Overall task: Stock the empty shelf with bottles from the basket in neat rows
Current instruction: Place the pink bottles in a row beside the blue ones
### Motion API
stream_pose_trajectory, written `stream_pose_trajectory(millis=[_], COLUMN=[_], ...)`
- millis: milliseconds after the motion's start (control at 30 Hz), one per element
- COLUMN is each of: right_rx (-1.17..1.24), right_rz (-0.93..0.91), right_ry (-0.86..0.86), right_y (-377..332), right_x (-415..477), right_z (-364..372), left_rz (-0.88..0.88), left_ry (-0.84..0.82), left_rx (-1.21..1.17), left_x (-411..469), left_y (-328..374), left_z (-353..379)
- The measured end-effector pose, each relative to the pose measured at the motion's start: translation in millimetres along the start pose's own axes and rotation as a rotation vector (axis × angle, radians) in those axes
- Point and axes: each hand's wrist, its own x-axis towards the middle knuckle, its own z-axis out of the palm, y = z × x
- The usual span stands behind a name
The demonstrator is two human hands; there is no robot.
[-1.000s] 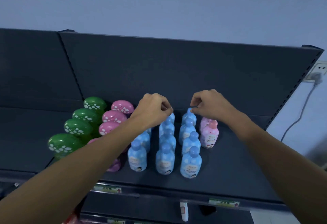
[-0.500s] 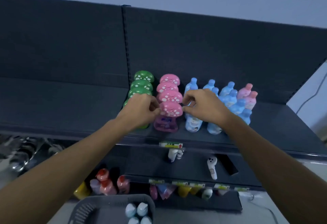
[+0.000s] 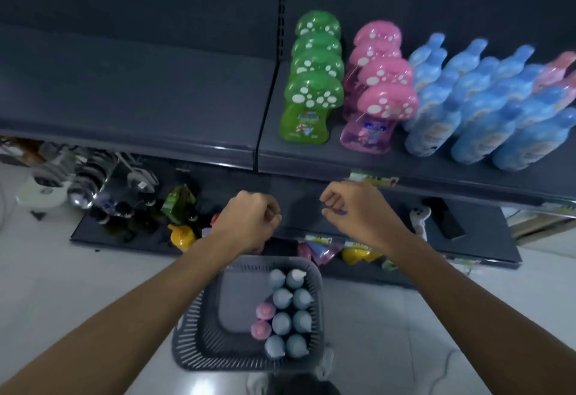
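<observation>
On the dark shelf (image 3: 311, 157) stand rows of green mushroom-cap bottles (image 3: 307, 104), pink mushroom-cap bottles (image 3: 378, 107), blue bottles (image 3: 467, 104) and, at the far right, pink bottles (image 3: 558, 67). Below, a grey basket (image 3: 199, 341) on the floor holds several pale blue bottles (image 3: 291, 319) and two pink ones (image 3: 263, 319) along its right side. My left hand (image 3: 249, 220) and my right hand (image 3: 352, 207) hover above the basket, below the shelf edge, with fingers loosely curled and nothing in them.
The left shelf section (image 3: 124, 92) is bare. A lower shelf (image 3: 467, 248) carries yellow, pink and red bottles and a white item. Metal utensils (image 3: 93, 182) lie at the lower left. White floor surrounds the basket.
Both hands left the bottles on the shelf and dropped toward the basket. The view tilted down, so the basket now shows in full.
</observation>
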Motion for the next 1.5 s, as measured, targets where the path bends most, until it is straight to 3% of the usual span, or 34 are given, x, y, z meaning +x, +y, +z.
stream_pose_trajectory(millis=[433,667,733,967,1200,1500], right_rx=[0.006,-0.015,-0.031,-0.078,-0.175,-0.187], right_rz=[0.147,0.136,0.111,0.004,-0.12,-0.051], right_ry=[-0.337,-0.39,-0.396,-0.434,-0.321,-0.319], right_y=[52.0,52.5,51.0,51.7,53.3,46.9], right_x=[-46.4,-64.5,-66.9,-68.0,-68.4,-64.3], right_z=[248.3,342.6,356.6,379.4,387.3,383.3], left_rz=[-0.231,-0.12,-0.057,-0.107,-0.129,-0.103], left_ry=[-0.364,-0.273,-0.242,-0.346,-0.376,-0.323], left_rx=[-0.082,-0.041,-0.066,-0.029,0.027,0.032], left_x=[-81.5,-114.7,-117.2,-124.3,-122.6,-120.6], left_y=[-131.8,-152.7,-154.8,-163.0,-168.1,-170.5], left_z=[214.3,273.0,280.3,298.6,312.7,299.1])
